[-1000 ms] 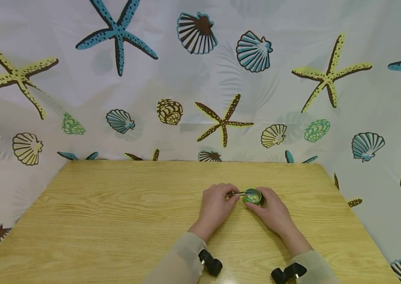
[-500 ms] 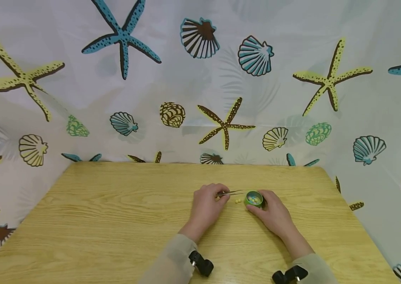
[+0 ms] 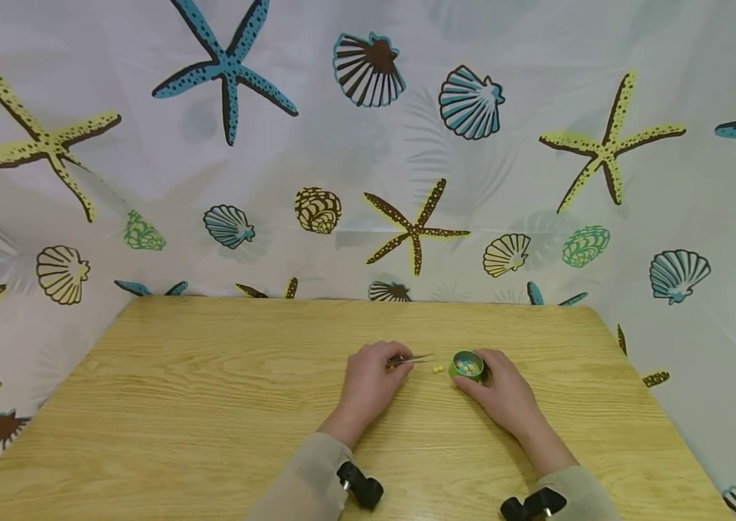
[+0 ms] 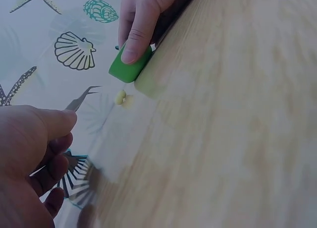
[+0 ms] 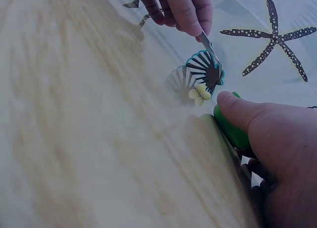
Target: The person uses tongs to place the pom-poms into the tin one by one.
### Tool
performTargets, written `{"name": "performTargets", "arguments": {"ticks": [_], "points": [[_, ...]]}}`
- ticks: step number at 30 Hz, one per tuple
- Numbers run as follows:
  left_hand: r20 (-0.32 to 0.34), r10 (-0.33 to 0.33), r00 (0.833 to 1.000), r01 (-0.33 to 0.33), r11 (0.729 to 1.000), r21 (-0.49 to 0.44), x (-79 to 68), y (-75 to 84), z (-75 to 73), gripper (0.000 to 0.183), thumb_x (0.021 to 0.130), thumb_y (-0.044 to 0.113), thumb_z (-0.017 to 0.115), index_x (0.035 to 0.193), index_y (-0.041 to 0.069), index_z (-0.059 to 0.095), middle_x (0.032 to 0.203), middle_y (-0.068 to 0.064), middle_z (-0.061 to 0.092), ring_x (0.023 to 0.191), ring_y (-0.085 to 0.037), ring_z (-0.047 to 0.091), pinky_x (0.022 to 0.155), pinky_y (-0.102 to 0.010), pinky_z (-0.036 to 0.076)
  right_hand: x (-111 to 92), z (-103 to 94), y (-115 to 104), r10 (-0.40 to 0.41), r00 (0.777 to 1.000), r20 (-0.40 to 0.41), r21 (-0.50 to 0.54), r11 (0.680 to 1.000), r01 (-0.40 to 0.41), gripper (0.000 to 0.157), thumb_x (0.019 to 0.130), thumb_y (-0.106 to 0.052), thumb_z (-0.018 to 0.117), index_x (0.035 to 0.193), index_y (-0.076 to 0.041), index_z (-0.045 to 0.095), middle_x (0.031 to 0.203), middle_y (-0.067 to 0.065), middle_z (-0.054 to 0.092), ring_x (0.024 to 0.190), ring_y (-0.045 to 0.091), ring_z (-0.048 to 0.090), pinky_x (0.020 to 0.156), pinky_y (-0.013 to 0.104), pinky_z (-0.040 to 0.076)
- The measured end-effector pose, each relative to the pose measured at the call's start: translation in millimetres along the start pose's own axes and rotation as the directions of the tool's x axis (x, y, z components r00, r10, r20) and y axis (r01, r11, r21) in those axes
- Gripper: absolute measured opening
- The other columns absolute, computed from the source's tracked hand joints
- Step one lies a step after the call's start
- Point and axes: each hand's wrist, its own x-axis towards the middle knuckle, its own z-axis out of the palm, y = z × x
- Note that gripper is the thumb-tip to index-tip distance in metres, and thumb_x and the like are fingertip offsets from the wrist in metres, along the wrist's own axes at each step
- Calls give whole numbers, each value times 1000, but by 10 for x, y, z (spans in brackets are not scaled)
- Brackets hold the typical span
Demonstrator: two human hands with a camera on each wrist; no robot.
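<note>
My left hand (image 3: pixel 370 380) pinches a pair of bent-tip metal tweezers (image 4: pixel 79 100) between thumb and fingers. The tweezer tips point right, slightly apart, and nothing shows between them. A small round green container (image 4: pixel 121 72) stands upright on the table, gripped from its right side by my right hand (image 3: pixel 504 387). Yellow and blue small pieces lie inside it, seen from the head view. Just left of the container, several small yellow beads or pellets (image 5: pixel 199 95) sit close together on the table, between the tweezer tips and the container.
The wooden table (image 3: pixel 211 405) reaches back to a pale curtain (image 3: pixel 315 145) printed with starfish and shells. This curtain also rises along both sides. A black wrist camera (image 3: pixel 361 486) is strapped on the left sleeve, and another (image 3: pixel 533 504) on the right.
My left hand with the tweezers has drawn back left, away from over the container, bringing the yellow beads on the table into view. The right hand keeps its grip on the container.
</note>
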Motion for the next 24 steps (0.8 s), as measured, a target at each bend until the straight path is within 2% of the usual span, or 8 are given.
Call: {"name": "performTargets", "arguments": {"ticks": [12, 24], "points": [[45, -10, 999, 11, 1000, -16, -17, -83, 57, 9, 102, 20, 83, 111, 21, 84, 102, 4, 79, 92, -20, 66, 93, -52, 50, -16, -14, -15, 2, 1000, 4, 6, 1000, -2, 72, 104, -45, 79, 155, 0, 56, 159, 23, 55, 148, 45, 51, 119, 64, 41], [52, 3, 999, -2, 1000, -11, -26, -108, 72, 8, 102, 19, 83, 110, 21, 84, 106, 4, 80, 99, -24, 70, 96, -58, 49, -14, -21, -21, -12, 1000, -3, 0, 1000, 12, 71, 104, -43, 80, 154, 1, 57, 157, 24, 56, 146, 45, 52, 118, 64, 41]]}}
